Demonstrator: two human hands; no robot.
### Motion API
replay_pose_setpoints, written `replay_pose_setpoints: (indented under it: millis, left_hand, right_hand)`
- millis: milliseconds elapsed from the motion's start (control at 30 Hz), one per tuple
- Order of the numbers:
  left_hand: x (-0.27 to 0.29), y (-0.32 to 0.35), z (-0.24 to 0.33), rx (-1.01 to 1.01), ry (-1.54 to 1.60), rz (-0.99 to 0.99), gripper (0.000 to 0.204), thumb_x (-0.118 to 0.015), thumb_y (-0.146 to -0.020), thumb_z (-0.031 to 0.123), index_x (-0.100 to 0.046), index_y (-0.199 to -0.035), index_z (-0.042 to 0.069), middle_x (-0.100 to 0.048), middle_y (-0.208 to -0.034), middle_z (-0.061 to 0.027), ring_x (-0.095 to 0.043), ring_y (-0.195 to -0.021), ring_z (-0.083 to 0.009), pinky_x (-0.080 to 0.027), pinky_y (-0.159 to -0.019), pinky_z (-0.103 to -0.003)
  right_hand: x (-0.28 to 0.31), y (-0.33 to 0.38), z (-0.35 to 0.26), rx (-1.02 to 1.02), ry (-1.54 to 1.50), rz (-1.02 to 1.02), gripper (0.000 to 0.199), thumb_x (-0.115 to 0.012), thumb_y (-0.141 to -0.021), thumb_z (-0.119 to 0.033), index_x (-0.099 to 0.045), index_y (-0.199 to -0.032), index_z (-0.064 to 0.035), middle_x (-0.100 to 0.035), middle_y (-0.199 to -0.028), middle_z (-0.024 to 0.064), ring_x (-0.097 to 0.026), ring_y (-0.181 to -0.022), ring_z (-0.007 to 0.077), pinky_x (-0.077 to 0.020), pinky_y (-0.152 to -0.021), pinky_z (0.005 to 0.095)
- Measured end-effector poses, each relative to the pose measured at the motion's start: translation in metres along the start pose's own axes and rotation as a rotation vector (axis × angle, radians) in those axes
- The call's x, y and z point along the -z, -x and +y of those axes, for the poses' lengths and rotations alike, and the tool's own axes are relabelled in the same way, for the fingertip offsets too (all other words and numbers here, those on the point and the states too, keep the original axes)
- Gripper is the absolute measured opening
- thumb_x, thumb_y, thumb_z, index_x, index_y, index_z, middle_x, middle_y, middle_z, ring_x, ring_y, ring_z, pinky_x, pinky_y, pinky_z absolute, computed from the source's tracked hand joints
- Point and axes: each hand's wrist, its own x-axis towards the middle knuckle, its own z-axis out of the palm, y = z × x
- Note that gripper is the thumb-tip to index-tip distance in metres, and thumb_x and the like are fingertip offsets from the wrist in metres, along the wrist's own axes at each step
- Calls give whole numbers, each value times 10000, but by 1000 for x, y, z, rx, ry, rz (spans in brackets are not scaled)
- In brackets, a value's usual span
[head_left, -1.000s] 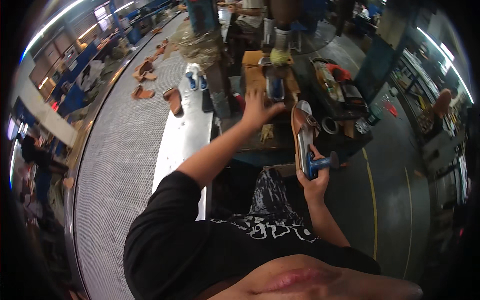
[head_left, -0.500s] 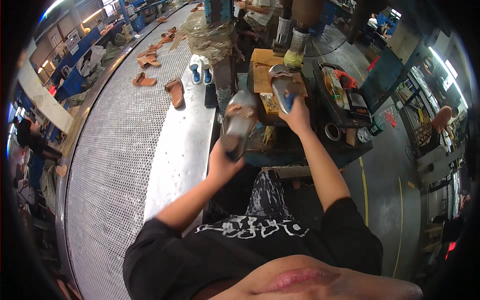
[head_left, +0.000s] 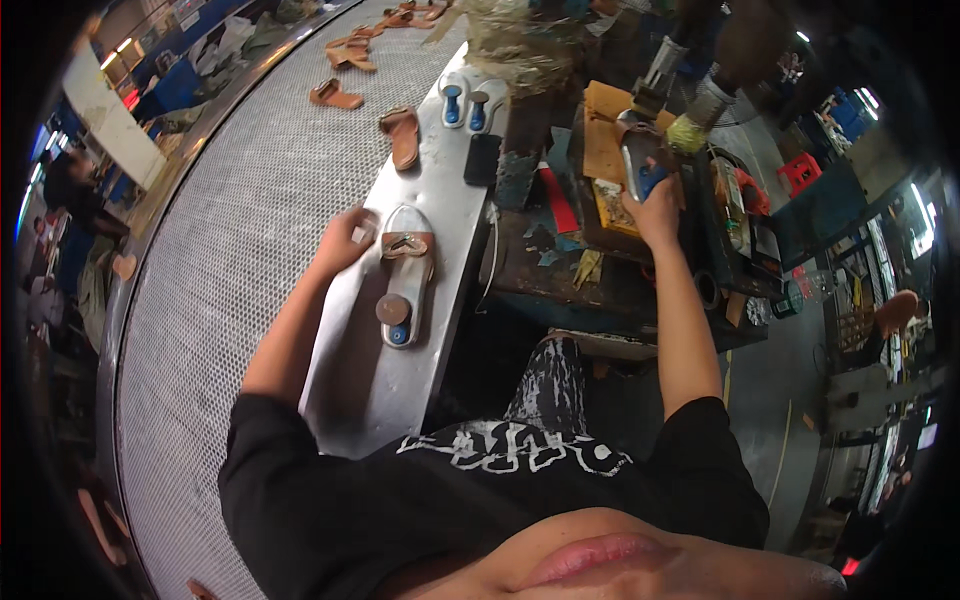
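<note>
A silver foot-shaped form (head_left: 403,290) carrying a brown strapped sandal and a blue peg lies flat on the shiny metal ledge (head_left: 370,390). My left hand (head_left: 347,238) rests at its left side by the strap, fingers curled; whether it still grips is unclear. My right hand (head_left: 655,208) reaches over the cluttered workbench (head_left: 600,290) and holds a second silver form (head_left: 636,160) with a blue piece, upright.
A wide mesh conveyor (head_left: 230,260) curves along the left, with several brown sandal parts (head_left: 335,94) on it. Farther up the ledge are a brown sandal (head_left: 403,136), two silver forms (head_left: 467,102) and a dark flat object (head_left: 482,158). A person (head_left: 75,195) stands at far left.
My left hand has brought the sandal form down from the air onto the metal ledge. My right hand has moved farther right over the workbench with the other form.
</note>
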Motion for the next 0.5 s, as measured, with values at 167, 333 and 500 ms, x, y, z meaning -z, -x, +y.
replay_pose_setpoints:
  millis: [167,333,500]
  left_hand:
    - [-57,-155,-31,-184,12,-301,351,-612,-753,34,-649,-1101,60,-696,-904,-145,-678,-826,-297,-541,-744,-388]
    - [-77,-185,-125,-10,-253,564,440,-634,-734,29,-634,-1173,51,-676,-1076,-182,-645,-1004,-335,-499,-914,-413]
    - [-29,-148,5,-34,412,526,359,-631,-796,4,-626,-1156,6,-699,-1005,-158,-684,-913,-272,-534,-824,-349]
  right_hand:
    - [15,4,-7,131,-129,123,868,-793,-770,-343,-310,-1403,3,-506,-1302,265,-524,-1193,400,-418,-977,458]
    - [20,7,-47,41,-215,155,718,-755,-800,-349,-406,-1328,-11,-566,-1240,250,-555,-1150,412,-432,-959,474]
    - [34,9,-36,-54,78,-82,714,-718,-817,-378,-408,-1352,-22,-612,-1170,269,-609,-1080,402,-473,-900,493]
